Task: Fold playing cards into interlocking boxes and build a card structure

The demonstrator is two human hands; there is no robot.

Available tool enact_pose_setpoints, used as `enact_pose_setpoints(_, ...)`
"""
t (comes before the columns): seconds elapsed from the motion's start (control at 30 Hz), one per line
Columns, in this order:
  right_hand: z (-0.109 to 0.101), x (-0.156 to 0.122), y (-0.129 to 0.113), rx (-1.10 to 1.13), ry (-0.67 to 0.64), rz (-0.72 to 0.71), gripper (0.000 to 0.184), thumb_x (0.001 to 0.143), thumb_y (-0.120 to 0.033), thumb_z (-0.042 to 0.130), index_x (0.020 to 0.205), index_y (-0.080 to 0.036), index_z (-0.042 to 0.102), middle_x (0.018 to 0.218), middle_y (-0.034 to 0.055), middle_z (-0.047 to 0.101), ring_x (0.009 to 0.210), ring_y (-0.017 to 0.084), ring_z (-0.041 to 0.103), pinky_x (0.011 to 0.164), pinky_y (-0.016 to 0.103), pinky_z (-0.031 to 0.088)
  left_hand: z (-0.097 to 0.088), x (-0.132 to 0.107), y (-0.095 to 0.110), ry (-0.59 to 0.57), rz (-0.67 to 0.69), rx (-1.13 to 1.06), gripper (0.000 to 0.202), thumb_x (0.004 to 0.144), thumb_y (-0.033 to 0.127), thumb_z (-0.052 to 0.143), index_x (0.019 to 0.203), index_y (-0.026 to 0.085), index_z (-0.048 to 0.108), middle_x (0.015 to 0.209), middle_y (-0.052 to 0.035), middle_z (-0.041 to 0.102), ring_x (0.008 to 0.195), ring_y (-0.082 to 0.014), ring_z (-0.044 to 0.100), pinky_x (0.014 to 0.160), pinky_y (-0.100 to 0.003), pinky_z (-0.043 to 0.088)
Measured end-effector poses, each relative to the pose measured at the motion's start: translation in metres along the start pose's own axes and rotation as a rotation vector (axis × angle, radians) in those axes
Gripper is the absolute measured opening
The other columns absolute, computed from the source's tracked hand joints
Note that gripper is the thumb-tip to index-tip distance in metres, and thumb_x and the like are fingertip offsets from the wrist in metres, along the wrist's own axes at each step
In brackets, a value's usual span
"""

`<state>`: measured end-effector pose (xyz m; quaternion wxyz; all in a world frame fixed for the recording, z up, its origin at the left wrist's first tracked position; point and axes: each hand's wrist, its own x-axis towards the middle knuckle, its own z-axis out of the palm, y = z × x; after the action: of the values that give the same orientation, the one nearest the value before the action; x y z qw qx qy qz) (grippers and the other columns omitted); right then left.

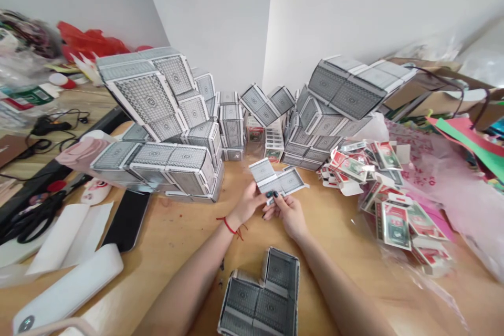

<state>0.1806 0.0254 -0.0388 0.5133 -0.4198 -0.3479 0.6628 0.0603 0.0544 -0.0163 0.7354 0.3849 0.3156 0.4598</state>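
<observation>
A light-brown wooden table (189, 241) spreads beneath everything. On its left side rises a large stack of grey-and-white boxes with a checked pattern (147, 102); a smaller stack of similarly patterned boxes (346, 89) stands right of centre. Beside that one lies a loose heap of red, white and green paper packets (396, 226), partly on clear plastic. Nearest the body, between the forearms, sits a stepped grey patterned block (240, 296). A long white rounded case (69, 291) lies at the lower left, and a flat black phone (126, 218) rests just beyond it. In the middle, in front of the stacks, the left hand (250, 203) and right hand (289, 215) meet, both pinching the near end of an unfolded grey-and-white patterned cardboard piece (291, 181), thumbs side by side on top. A thin red cord bracelet (230, 226) circles the left wrist.
</observation>
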Motion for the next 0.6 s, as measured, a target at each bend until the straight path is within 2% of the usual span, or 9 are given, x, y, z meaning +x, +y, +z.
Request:
enact_pose_setpoints(0.1,-0.009,0.002,-0.006,-0.071,0.083,-0.066,0.035,0.073,-0.045,0.056,0.057,-0.014,0.056,0.045,0.0026,0.061,0.034,0.012,0.053,0.041,0.023,0.044,0.003,-0.002,-0.007,-0.089,0.037,0.353,0.041,0.062,0.029,0.067,0.097,0.015,0.052,0.077,-0.0024,0.06,0.066,-0.0137,0.055,0.063,-0.026,0.043)
enact_pose_setpoints(0.23,-0.015,0.003,-0.012,-0.206,0.062,-0.092,0.038,0.074,-0.046,0.054,0.053,-0.014,0.057,0.045,0.0033,0.061,0.034,0.011,0.052,0.039,0.022,0.04,0.003,0.0,-0.01,-0.067,0.154,0.634,0.025,0.069,0.035,0.06,0.082,0.014,0.058,0.079,-0.0033,0.06,0.067,-0.0127,0.054,0.064,-0.025,0.042)
enact_pose_setpoints(0.37,-0.017,0.004,-0.013,-0.338,0.048,-0.101,0.045,0.076,-0.047,0.05,0.048,-0.013,0.057,0.041,0.004,0.058,0.033,0.01,0.05,0.038,0.021,0.035,-0.001,0.001,-0.008,-0.046,0.2,0.665,0.021,0.07,0.034,0.059,0.076,0.013,0.059,0.076,-0.0032,0.06,0.068,-0.0128,0.053,0.064,-0.024,0.042)
enact_pose_setpoints(0.5,-0.018,0.005,-0.011,-0.386,0.066,-0.094,0.048,0.076,-0.049,0.048,0.047,-0.012,0.058,0.042,0.0047,0.058,0.032,0.009,0.049,0.038,0.021,0.034,-0.005,0.004,-0.009,-0.029,0.156,0.541,0.026,0.068,0.033,0.061,0.085,0.012,0.058,0.083,-0.0056,0.062,0.072,-0.0143,0.055,0.067,-0.025,0.043)
enact_pose_setpoints(0.6,-0.016,0.004,-0.011,-0.401,0.074,-0.092,0.049,0.077,-0.049,0.048,0.046,-0.012,0.058,0.041,0.0042,0.057,0.032,0.009,0.048,0.037,0.02,0.034,-0.008,0.006,-0.01,-0.035,0.108,0.477,0.026,0.068,0.032,0.061,0.083,0.012,0.058,0.083,-0.0059,0.062,0.072,-0.014,0.055,0.067,-0.025,0.043)
